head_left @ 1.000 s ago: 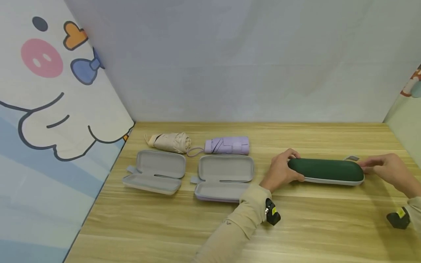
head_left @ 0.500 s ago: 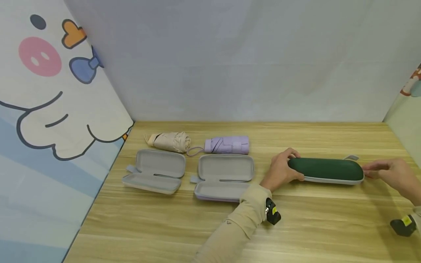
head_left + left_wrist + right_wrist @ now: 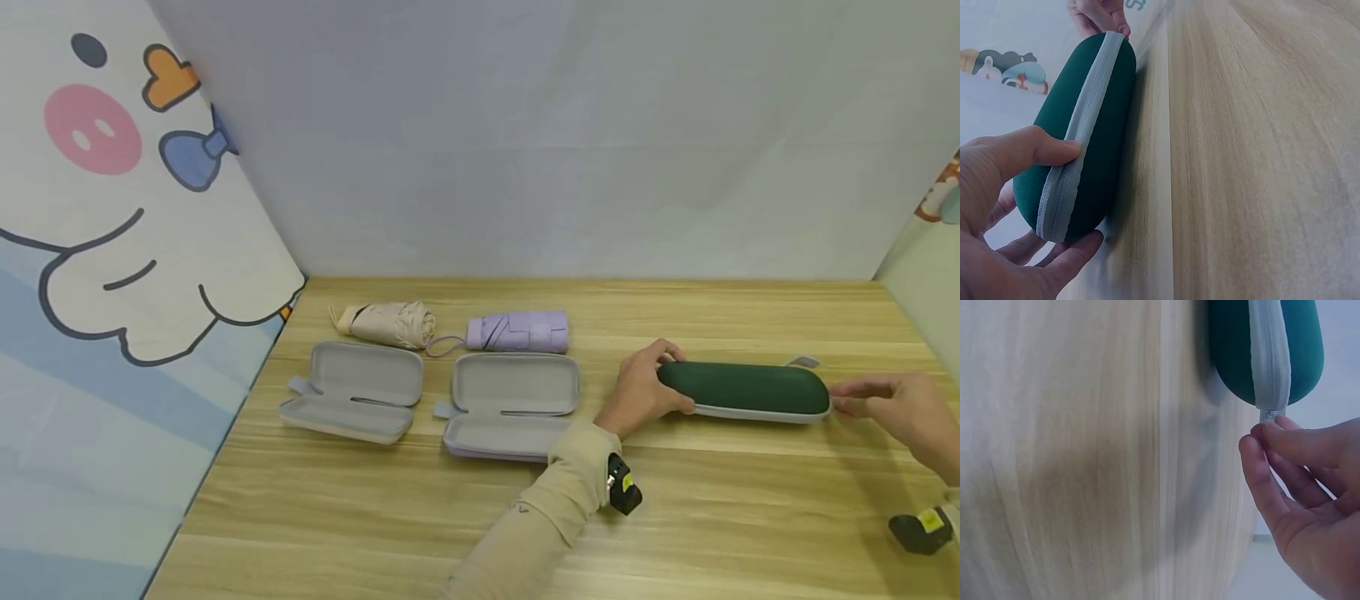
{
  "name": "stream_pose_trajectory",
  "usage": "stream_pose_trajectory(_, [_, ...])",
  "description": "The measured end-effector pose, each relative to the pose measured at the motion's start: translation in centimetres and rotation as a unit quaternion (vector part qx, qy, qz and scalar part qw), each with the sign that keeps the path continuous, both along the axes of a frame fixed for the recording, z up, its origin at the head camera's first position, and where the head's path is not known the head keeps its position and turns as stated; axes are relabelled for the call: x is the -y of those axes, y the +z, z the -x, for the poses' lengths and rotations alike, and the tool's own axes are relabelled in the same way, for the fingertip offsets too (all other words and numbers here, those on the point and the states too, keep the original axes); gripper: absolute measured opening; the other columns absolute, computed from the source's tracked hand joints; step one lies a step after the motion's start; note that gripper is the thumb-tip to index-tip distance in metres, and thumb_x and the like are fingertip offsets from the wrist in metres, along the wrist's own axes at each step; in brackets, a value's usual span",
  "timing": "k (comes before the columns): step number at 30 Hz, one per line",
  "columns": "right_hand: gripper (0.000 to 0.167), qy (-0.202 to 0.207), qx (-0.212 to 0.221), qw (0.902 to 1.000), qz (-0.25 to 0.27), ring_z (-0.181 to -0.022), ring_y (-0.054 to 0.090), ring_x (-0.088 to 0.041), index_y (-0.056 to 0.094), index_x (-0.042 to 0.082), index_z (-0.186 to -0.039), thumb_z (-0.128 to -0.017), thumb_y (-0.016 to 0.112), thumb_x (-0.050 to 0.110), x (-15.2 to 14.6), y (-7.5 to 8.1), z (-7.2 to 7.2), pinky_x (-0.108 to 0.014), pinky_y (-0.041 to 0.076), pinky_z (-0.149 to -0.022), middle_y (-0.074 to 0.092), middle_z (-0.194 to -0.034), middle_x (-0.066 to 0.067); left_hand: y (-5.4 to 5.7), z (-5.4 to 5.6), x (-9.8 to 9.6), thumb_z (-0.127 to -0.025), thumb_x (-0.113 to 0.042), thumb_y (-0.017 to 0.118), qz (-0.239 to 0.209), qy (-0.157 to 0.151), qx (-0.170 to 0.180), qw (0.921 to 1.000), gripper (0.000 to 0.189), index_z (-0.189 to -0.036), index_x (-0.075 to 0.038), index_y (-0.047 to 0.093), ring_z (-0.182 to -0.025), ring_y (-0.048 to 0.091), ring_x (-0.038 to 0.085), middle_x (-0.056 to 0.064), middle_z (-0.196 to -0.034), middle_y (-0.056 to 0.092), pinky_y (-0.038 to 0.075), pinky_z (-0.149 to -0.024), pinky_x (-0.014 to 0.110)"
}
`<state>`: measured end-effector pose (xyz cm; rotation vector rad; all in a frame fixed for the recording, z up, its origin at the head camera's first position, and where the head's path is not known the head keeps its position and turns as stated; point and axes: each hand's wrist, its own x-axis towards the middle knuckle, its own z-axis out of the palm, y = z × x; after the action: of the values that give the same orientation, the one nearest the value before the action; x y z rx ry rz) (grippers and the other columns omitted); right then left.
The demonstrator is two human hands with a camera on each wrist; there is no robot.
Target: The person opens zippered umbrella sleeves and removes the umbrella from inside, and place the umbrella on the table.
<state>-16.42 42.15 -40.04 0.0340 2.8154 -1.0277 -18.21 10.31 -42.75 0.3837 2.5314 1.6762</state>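
A closed dark green zippered case (image 3: 742, 387) lies on the right of the table, its pale zipper band (image 3: 1088, 112) running along the side. My left hand (image 3: 643, 390) grips its left end, the thumb on the zipper band in the left wrist view and other fingers round the end. At the opposite end, my right hand (image 3: 900, 412) pinches a small pale tab (image 3: 1271, 415) where the zipper band ends; the fingertips partly hide it. A grey loop (image 3: 804, 362) sticks out behind the case. What the case contains is hidden.
Two opened cases with grey linings, a cream one (image 3: 352, 417) and a lilac one (image 3: 510, 437), stand to the left. Behind them lie a folded beige umbrella (image 3: 390, 325) and a folded lilac umbrella (image 3: 521, 332). A pale wall (image 3: 585, 150) rises behind the table.
My right hand has shifted from beside the grey loop to the case's right end, moving slightly right and nearer. The left hand and the case stay almost still.
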Motion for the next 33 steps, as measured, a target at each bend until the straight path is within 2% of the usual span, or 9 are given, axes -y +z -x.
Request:
stream_pose_trajectory(3, [0.038,-0.006,0.001,0.9999,0.010,-0.070,0.047,0.016,0.063,-0.011,-0.107,-0.088,0.067,0.023,0.1,0.0,-0.3,-0.071,0.033,-0.081,0.070,-0.084,0.010,0.0,0.0,0.0,-0.062,-0.011,0.089,0.001,0.002,0.002,1.0000,0.049,-0.098,-0.026,0.059,-0.098,0.053,0.007,-0.009,-0.104,0.060,0.045,-0.081,0.022])
stream_pose_trajectory(6, [0.036,-0.007,-0.006,0.9999,0.013,-0.069,0.053,0.012,0.063,-0.012,-0.106,-0.088,0.067,0.019,0.2,-0.1,-0.5,-0.067,0.038,-0.081,0.067,-0.082,0.018,0.0,0.0,0.0,-0.062,-0.010,0.088,0.000,0.001,0.003,1.0000,0.049,-0.099,-0.025,0.059,-0.098,0.053,0.007,-0.009,-0.104,0.060,0.045,-0.081,0.022])
stream_pose_trajectory(9, [0.030,-0.008,-0.011,0.9998,0.011,-0.069,0.060,0.004,0.063,-0.013,-0.105,-0.088,0.066,0.011,0.3,-0.3,-0.6,-0.044,0.052,-0.076,0.067,-0.082,0.017,0.0,0.0,0.0,-0.062,-0.010,0.088,0.001,0.001,0.005,1.0000,0.049,-0.098,-0.025,0.059,-0.098,0.053,0.007,-0.009,-0.103,0.060,0.045,-0.081,0.022])
stream_pose_trajectory(11, [0.026,-0.011,-0.014,0.9998,0.004,-0.069,0.063,-0.001,0.064,-0.012,-0.105,-0.088,0.064,0.008,0.3,-0.4,-0.7,-0.037,0.053,-0.068,0.068,-0.081,0.015,0.1,0.0,0.0,-0.062,-0.011,0.088,0.004,0.001,0.006,1.0000,0.049,-0.098,-0.026,0.059,-0.097,0.052,0.007,-0.009,-0.103,0.060,0.045,-0.080,0.022])
stream_pose_trajectory(13, [0.025,-0.015,-0.008,0.9998,0.008,-0.068,0.064,-0.002,0.064,-0.013,-0.105,-0.088,0.063,0.006,0.2,-0.5,-0.8,-0.039,0.053,-0.070,0.068,-0.080,0.014,0.1,0.0,0.0,-0.062,-0.011,0.089,0.006,0.003,0.008,0.9999,0.049,-0.098,-0.026,0.059,-0.097,0.052,0.007,-0.010,-0.103,0.060,0.044,-0.080,0.022])
stream_pose_trajectory(17, [0.028,-0.024,0.008,0.9993,0.026,-0.068,0.061,0.000,0.062,-0.014,-0.106,-0.090,0.061,0.009,0.2,-0.4,-1.1,-0.066,0.039,-0.080,0.067,-0.079,0.016,0.2,0.0,0.0,-0.062,-0.012,0.089,0.011,0.003,0.010,0.9999,0.049,-0.098,-0.026,0.059,-0.098,0.053,0.007,-0.009,-0.104,0.061,0.045,-0.079,0.021])
stream_pose_trajectory(22, [0.025,-0.028,0.010,0.9989,0.036,-0.068,0.063,-0.003,0.063,-0.013,-0.104,-0.090,0.060,0.008,0.2,-0.3,-1.5,-0.056,0.044,-0.081,0.066,-0.078,0.017,0.2,0.0,-0.1,-0.062,-0.013,0.089,0.013,0.000,0.008,0.9999,0.049,-0.099,-0.025,0.059,-0.098,0.054,0.007,-0.007,-0.106,0.061,0.045,-0.080,0.021])
stream_pose_trajectory(27, [0.022,-0.041,0.019,0.9965,0.071,-0.068,0.061,0.000,0.064,-0.012,-0.101,-0.089,0.060,0.006,0.4,-0.3,-1.9,-0.072,0.027,-0.087,0.065,-0.077,0.020,0.1,0.1,-0.1,-0.062,-0.012,0.089,0.015,0.002,0.005,0.9999,0.050,-0.099,-0.025,0.058,-0.097,0.054,0.006,-0.009,-0.104,0.061,0.044,-0.080,0.020])
stream_pose_trajectory(33, [0.018,-0.051,0.022,0.9960,0.071,-0.067,0.063,-0.002,0.067,-0.009,-0.096,-0.087,0.062,0.006,0.8,-0.2,-2.2,-0.071,0.029,-0.086,0.065,-0.075,0.021,0.1,0.2,-0.1,-0.062,-0.013,0.089,0.012,0.003,0.000,0.9999,0.049,-0.099,-0.025,0.058,-0.097,0.053,0.005,-0.009,-0.103,0.060,0.044,-0.080,0.020])
